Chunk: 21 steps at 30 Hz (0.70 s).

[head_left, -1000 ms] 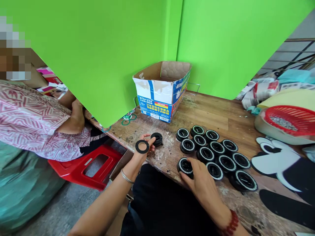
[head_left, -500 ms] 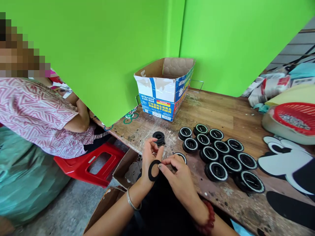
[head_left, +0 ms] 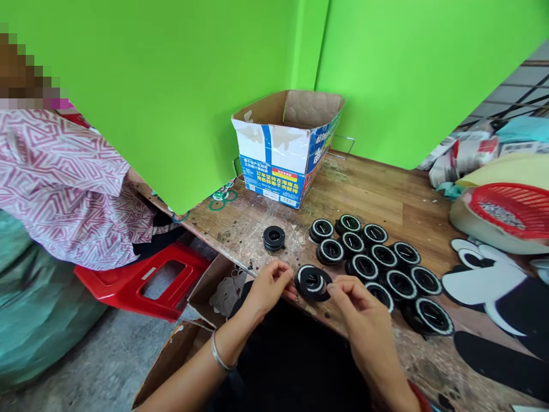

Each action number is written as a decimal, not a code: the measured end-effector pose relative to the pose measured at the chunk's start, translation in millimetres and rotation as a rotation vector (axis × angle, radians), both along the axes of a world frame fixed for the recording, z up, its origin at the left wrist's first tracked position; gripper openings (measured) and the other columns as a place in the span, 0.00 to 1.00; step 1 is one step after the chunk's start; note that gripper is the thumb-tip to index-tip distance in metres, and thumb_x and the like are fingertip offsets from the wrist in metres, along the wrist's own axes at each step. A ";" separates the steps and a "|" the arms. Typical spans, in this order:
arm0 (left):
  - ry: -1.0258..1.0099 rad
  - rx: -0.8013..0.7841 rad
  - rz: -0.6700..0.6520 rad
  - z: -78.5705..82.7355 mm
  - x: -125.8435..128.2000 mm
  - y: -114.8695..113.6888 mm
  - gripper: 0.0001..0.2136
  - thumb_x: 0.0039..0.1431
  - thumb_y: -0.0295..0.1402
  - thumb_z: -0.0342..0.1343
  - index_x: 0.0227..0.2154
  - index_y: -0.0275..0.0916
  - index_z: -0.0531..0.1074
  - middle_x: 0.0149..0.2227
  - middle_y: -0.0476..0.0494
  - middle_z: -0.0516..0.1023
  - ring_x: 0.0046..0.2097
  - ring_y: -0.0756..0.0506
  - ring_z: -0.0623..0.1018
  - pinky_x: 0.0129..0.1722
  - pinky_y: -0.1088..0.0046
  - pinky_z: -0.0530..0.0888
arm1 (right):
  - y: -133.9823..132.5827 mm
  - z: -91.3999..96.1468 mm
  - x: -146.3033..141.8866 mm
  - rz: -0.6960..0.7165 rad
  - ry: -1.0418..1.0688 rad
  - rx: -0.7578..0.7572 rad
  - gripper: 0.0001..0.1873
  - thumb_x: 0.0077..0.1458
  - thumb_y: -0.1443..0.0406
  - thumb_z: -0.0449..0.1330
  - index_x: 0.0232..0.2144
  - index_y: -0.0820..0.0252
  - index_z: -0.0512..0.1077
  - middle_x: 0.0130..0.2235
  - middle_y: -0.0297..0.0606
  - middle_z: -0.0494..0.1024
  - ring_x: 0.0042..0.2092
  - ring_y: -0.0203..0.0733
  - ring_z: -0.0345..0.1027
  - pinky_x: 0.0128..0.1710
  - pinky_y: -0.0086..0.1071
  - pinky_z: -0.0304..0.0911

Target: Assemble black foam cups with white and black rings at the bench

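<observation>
My right hand point(head_left: 364, 312) pinches a flat black ring point(head_left: 322, 294) at its right edge between thumb and fingertips. The ring overlaps the top of a stack of black rings point(head_left: 302, 271) with a whitish ring on top, at the table's front edge. Whether it rests on the stack or hovers just above, I cannot tell. My left hand point(head_left: 271, 286) is beside the stack's left edge, fingers loosely bent and thumb apart, with nothing visible in it. A smaller stack of plain black rings point(head_left: 273, 237) sits beyond my left hand.
Several similar stacks point(head_left: 381, 256) crowd the table to the right. Behind stands an open cardboard box point(head_left: 274, 163). Black and white cut-outs point(head_left: 484, 283) and a red basket point(head_left: 510, 200) lie far right. A person point(head_left: 68, 189) sits left, near a red stool point(head_left: 146, 286).
My right hand has carried the black ring off my left palm and rightward over the stack. My left hand has turned over and come down beside that stack.
</observation>
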State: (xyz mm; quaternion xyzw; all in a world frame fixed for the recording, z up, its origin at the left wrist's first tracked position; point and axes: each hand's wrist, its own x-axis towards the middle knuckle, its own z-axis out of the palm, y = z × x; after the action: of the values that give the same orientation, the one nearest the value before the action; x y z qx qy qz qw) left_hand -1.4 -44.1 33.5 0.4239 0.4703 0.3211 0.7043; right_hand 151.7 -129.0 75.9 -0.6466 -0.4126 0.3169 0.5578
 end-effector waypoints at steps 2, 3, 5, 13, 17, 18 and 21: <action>-0.080 -0.089 0.002 -0.3 6.2 -6.3 0.20 0.47 0.47 0.66 0.33 0.37 0.68 0.26 0.50 0.73 0.27 0.48 0.77 0.29 0.70 0.78 | 8.7 -17.1 6.2 -0.085 0.287 -0.128 0.13 0.47 0.55 0.67 0.27 0.59 0.75 0.38 0.41 0.78 0.39 0.44 0.71 0.41 0.37 0.68; -0.105 -0.108 0.013 -0.1 8.6 -8.4 0.22 0.46 0.48 0.67 0.33 0.36 0.68 0.27 0.49 0.73 0.27 0.48 0.78 0.30 0.70 0.79 | 12.4 -24.3 7.0 -0.101 0.411 -0.166 0.15 0.45 0.54 0.68 0.28 0.60 0.75 0.38 0.41 0.79 0.39 0.45 0.72 0.40 0.38 0.69; -0.135 -0.129 0.037 0.3 11.0 -10.3 0.23 0.44 0.48 0.68 0.33 0.35 0.69 0.27 0.49 0.73 0.27 0.48 0.78 0.30 0.71 0.79 | 17.9 -34.4 5.7 -0.104 0.576 -0.213 0.16 0.41 0.54 0.70 0.28 0.60 0.75 0.34 0.41 0.80 0.37 0.46 0.73 0.37 0.38 0.70; -0.175 -0.181 0.089 -1.3 6.8 -9.6 0.24 0.39 0.47 0.72 0.30 0.34 0.69 0.24 0.49 0.74 0.25 0.49 0.78 0.29 0.74 0.80 | 24.3 -48.5 6.6 -0.061 0.644 -0.253 0.16 0.37 0.56 0.72 0.26 0.61 0.76 0.32 0.40 0.81 0.35 0.45 0.74 0.36 0.36 0.71; -0.181 -0.170 0.092 -1.1 7.9 -10.5 0.24 0.40 0.46 0.72 0.31 0.34 0.70 0.24 0.49 0.74 0.26 0.49 0.78 0.28 0.74 0.79 | 25.7 -49.4 7.4 -0.092 0.609 -0.285 0.18 0.35 0.56 0.72 0.27 0.62 0.76 0.31 0.39 0.80 0.33 0.43 0.72 0.33 0.34 0.68; -0.179 -0.167 0.087 -1.1 8.2 -10.5 0.23 0.41 0.46 0.71 0.31 0.34 0.70 0.24 0.49 0.74 0.26 0.49 0.78 0.28 0.74 0.79 | 26.1 -48.2 6.8 -0.083 0.599 -0.296 0.18 0.36 0.56 0.72 0.27 0.61 0.76 0.30 0.39 0.80 0.33 0.43 0.72 0.33 0.34 0.68; -0.176 -0.165 0.071 -1.7 8.2 -9.9 0.24 0.41 0.47 0.71 0.31 0.34 0.70 0.24 0.48 0.75 0.26 0.49 0.78 0.29 0.74 0.79 | 27.4 -42.1 3.5 -0.077 0.588 -0.324 0.18 0.36 0.55 0.71 0.27 0.61 0.75 0.30 0.38 0.80 0.33 0.43 0.72 0.34 0.34 0.67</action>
State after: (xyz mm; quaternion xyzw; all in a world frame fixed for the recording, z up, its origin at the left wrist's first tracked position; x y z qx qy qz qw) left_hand 6.8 -54.0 31.9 0.3177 0.4462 0.3418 0.7637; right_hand 155.2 -101.6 33.8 -0.6230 -0.1536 0.5298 0.5546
